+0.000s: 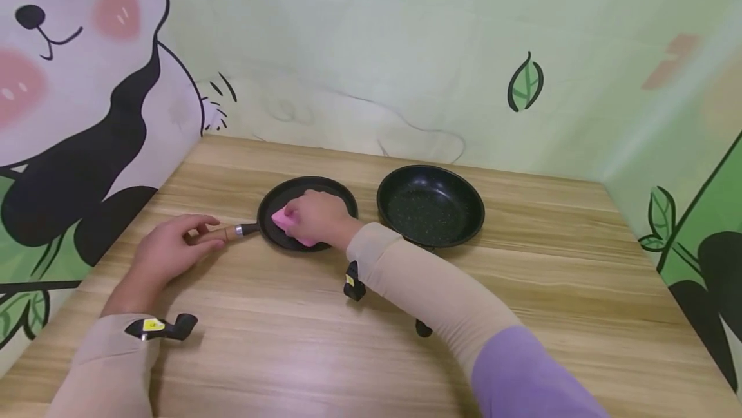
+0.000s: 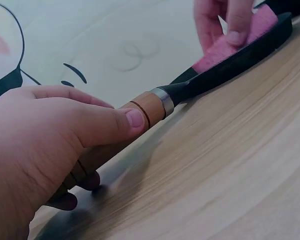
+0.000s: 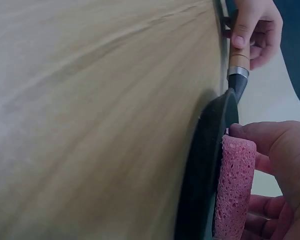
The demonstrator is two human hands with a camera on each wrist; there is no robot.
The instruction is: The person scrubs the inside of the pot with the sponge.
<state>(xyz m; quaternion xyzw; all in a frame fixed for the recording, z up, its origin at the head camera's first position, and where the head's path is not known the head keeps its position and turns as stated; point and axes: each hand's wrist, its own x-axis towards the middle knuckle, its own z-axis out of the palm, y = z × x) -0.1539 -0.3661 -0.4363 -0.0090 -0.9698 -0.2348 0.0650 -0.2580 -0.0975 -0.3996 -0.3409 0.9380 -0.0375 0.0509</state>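
Note:
A shallow black frying pan [image 1: 332, 194] lies on the wooden table, its wooden handle [image 2: 152, 107] pointing left. My left hand [image 1: 174, 247] grips that handle, thumb along its top and fingers curled underneath. Over the pan, my right hand [image 1: 317, 213] holds a pink sponge [image 3: 235, 187] against the cooking surface. The sponge is porous and thick, pinched between thumb and fingers, and partly hidden by the hand in the head view. To the right stands a deeper black speckled frying pan [image 1: 430, 205], which neither hand touches.
The deeper pan's handle runs toward me under my right forearm, its dark end [image 1: 424, 328] showing below the sleeve. The wooden table [image 1: 278, 353] meets a wall [image 1: 359, 51] printed with a panda and leaves at the back and sides.

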